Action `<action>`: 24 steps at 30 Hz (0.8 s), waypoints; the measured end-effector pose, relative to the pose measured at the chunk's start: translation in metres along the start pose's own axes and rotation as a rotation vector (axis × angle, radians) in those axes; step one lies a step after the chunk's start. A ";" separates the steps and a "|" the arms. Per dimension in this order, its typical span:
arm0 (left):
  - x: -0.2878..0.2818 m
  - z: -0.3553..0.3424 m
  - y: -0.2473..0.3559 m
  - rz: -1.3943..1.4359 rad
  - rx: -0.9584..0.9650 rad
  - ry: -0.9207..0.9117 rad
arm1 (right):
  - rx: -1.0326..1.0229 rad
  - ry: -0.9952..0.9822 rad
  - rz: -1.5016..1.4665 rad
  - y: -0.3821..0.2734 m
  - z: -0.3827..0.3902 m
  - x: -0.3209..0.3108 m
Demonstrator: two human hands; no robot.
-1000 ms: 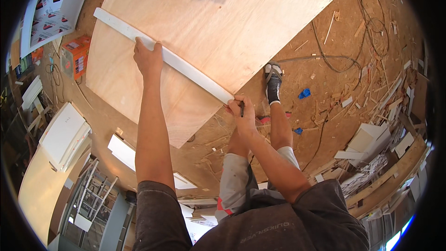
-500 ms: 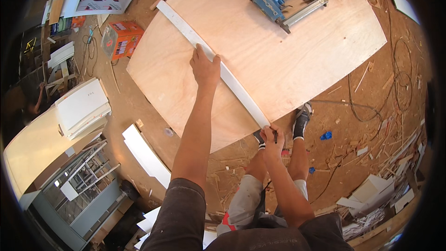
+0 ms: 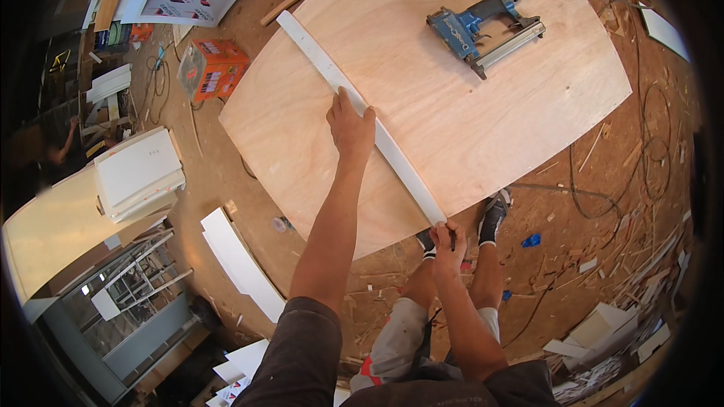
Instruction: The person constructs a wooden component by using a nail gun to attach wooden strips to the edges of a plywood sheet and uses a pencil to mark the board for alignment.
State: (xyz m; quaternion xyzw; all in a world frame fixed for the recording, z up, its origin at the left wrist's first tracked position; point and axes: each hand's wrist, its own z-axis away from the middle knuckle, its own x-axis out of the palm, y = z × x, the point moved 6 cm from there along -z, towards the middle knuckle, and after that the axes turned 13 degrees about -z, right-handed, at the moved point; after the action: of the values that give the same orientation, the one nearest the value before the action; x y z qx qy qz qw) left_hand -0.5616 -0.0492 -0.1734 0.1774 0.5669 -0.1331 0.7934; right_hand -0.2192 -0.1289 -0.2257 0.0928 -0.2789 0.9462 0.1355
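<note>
- White strip [image 3: 409, 173] is sitting between thumb and fingers of the left hand [image 3: 352, 126], which are curving partly closed over its two edges.
- Right hand [image 3: 449, 253] is keeping its fingers closed around a dark pen [image 3: 452, 240], at the strip's near end.
- Beneath, plywood [image 3: 528, 136] is carrying the strip, which is lying slantwise across it.
- Nail gun [image 3: 455, 32] is resting farther right on the plywood.
- Orange box [image 3: 219, 75] is standing left, on the floor [image 3: 215, 162].

Between the obstructing white strip [image 3: 407, 173] and nail gun [image 3: 457, 32], open room is reaching the plywood sheet's near edge [image 3: 556, 142].
</note>
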 end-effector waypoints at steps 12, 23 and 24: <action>0.002 0.001 -0.005 0.017 -0.002 0.030 | 0.008 -0.016 0.001 0.006 -0.003 -0.004; 0.003 -0.002 -0.008 0.000 0.010 0.050 | 0.009 -0.027 -0.006 0.007 -0.003 -0.003; 0.003 -0.002 -0.008 0.000 0.013 0.050 | 0.009 -0.025 -0.010 0.008 -0.003 -0.003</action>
State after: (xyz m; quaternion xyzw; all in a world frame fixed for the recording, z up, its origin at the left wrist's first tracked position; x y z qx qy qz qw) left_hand -0.5656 -0.0552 -0.1779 0.1857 0.5858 -0.1322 0.7777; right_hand -0.2187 -0.1340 -0.2331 0.1064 -0.2756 0.9456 0.1364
